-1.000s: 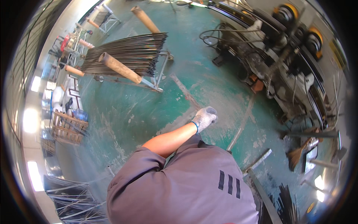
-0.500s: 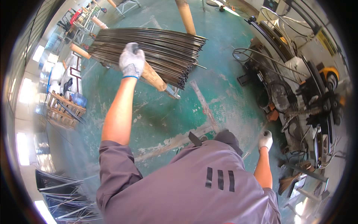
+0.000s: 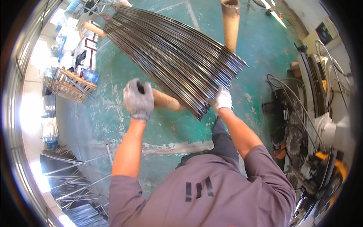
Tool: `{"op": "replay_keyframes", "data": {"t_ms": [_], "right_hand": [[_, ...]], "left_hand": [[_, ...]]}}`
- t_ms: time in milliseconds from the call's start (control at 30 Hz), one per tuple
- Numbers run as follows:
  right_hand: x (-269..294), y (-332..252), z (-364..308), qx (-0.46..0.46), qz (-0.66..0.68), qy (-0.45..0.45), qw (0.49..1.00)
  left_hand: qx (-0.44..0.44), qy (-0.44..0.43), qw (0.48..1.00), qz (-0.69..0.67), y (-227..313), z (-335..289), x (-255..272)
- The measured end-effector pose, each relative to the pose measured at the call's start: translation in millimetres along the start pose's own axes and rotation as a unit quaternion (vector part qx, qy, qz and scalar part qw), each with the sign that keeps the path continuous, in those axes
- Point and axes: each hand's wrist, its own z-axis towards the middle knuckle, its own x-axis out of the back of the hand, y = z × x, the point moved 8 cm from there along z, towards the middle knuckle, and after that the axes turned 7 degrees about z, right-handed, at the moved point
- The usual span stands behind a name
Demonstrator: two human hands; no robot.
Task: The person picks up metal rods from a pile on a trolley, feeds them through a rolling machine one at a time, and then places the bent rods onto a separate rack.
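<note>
Looks like feeling for a hold on dark rods (image 3: 170, 56) between left corner post (image 3: 166, 101) and right corner post (image 3: 230, 28), right hand (image 3: 222, 100) at their near ends, left hand (image 3: 138, 100) apart, curled, both grips unclear, probably needing a firm close.

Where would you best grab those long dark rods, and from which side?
Probably by the near ends, coming from the person's side: the rods lie close together along their length, but their ends are exposed and slightly staggered, likely easier to get fingers around. The right hand is there.
</note>
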Motion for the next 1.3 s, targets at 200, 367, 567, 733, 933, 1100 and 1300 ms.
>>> {"op": "replay_keyframes", "data": {"t_ms": [200, 367, 567, 733, 933, 1100, 1300], "right_hand": [[-59.8, -52.4, 86.0, -0.055, -0.145, -0.028, 0.987], [-86.3, -39.6, 108.8, 0.019, -0.126, -0.117, 0.985], [-88.6, -45.8, 145.1, 0.046, -0.162, -0.224, 0.96], [-83.0, -34.7, 150.5, 0.063, -0.139, -0.328, 0.932], [-32.0, -65.7, 113.8, -0.092, 0.17, -0.374, 0.907], [-14.5, -58.8, 99.0, -0.116, 0.209, -0.322, 0.916], [14.8, -12.7, 9.0, 0.018, -0.054, -0.256, 0.965]], "left_hand": [[0.018, 0.002, 1.0, -0.003, -5.6, -1.2, -4.7], [0.004, 0.0, 1.0, -0.012, 0.4, 5.7, -5.8], [0.015, 0.025, 0.999, -0.016, 1.3, 10.0, -3.6], [0.004, 0.046, 0.999, -0.005, 3.5, 12.6, 4.9], [0.012, 0.042, 0.999, 0.016, -6.0, 1.3, 11.2], [-0.079, -0.102, 0.992, 0.002, 53.0, -18.1, 9.6], [0.114, -0.263, 0.866, -0.411, 75.7, -122.9, -106.5]]}}
